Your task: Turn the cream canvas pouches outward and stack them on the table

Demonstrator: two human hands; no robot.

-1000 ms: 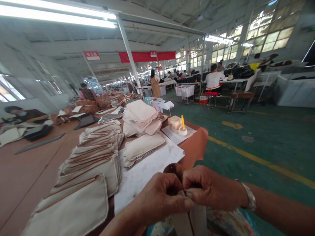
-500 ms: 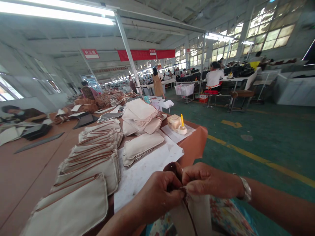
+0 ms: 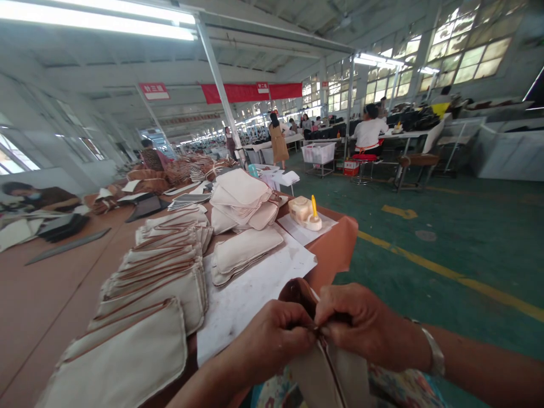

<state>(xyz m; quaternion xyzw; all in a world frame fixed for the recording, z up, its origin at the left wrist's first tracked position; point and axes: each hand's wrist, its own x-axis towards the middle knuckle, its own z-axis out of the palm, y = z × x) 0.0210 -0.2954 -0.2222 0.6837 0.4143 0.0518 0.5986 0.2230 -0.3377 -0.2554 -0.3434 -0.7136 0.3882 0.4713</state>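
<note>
Canvas pouch (image 3: 335, 374) (brown-trimmed) pinched by left hand (image 3: 272, 340) and right hand (image 3: 361, 326), flat cream stacks (image 3: 161, 272) beside.

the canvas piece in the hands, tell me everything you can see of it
The canvas piece is cream cloth with a dark brown trim along its edges and a brown leather-like tab at its top. It hangs down toward the lap, in front of the table edge, seemingly two panels meeting at a brown seam. The left hand and right hand both pinch its top edge, fingertips nearly meeting. Its lower part is cut off by the frame.

Pouch stacks (image 3: 161, 266) left of hands (image 3: 317, 334)
</note>
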